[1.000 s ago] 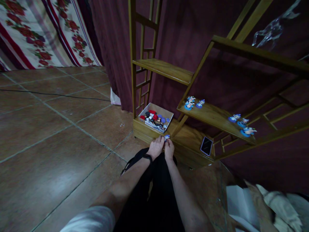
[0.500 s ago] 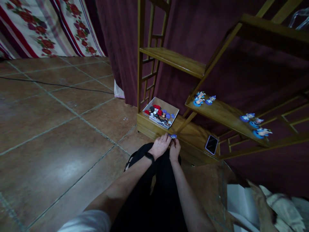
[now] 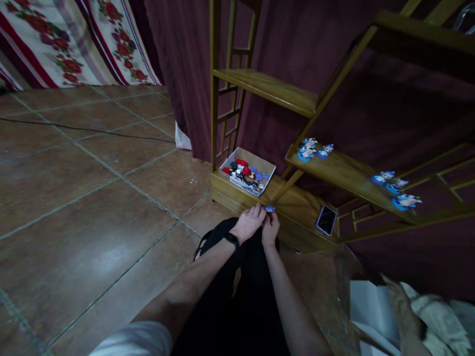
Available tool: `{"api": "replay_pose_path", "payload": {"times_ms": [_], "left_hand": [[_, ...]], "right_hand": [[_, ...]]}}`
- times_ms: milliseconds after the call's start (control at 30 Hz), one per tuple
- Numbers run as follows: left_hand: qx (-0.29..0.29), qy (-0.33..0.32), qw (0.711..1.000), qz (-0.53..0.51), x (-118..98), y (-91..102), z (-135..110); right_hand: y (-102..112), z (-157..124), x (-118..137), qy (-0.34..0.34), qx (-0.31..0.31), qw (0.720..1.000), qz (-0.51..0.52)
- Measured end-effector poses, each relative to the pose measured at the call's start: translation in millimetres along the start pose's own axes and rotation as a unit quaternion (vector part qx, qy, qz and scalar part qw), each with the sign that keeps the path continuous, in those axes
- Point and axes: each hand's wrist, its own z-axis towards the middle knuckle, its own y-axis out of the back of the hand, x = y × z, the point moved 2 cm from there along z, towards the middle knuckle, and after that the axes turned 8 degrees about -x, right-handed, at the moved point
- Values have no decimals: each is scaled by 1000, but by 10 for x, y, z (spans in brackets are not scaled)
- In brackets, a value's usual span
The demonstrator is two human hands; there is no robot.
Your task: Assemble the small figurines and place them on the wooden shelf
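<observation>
A small blue-and-white figurine (image 3: 269, 209) is pinched between my two hands, just in front of the wooden shelf unit's lower edge. My left hand (image 3: 251, 222), with a black band on its wrist, has its fingers curled against the figurine's left side. From the right, my right hand (image 3: 270, 228) closes on it, thumb and fingers bent together. The fingers hide the figurine's lower part. Just beyond my hands, a shallow open box (image 3: 248, 170) on the low shelf holds several red, black and purple figurines.
Several blue figurines (image 3: 307, 150) stand at the left of the raised shelf (image 3: 349, 173), with more figurines (image 3: 405, 200) at its right end. A phone (image 3: 326, 220) lies on the low wooden shelf. At the lower right are a white box (image 3: 371, 306) and pale cloth (image 3: 434, 316).
My hands stay together on the figurine, with only a slight shift of the fingers. The view has moved a little.
</observation>
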Motion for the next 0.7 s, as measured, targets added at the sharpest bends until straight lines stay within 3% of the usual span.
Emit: {"api": "replay_pose_path", "payload": {"times_ms": [300,500,600,700], "left_hand": [[2,1,1000,-19,-26,28,-8],[-6,64,990,-127,33,-8,-11],[-26,139,960,-241,116,-108,-17],[-68,255,893,-365,224,-265,-2]], "right_hand": [[17,-31,32,-9,1,1000,5],[17,-21,14,15,-2,999,-39],[-2,-13,-5,11,0,998,-61],[-26,-12,20,14,17,996,-87]]}}
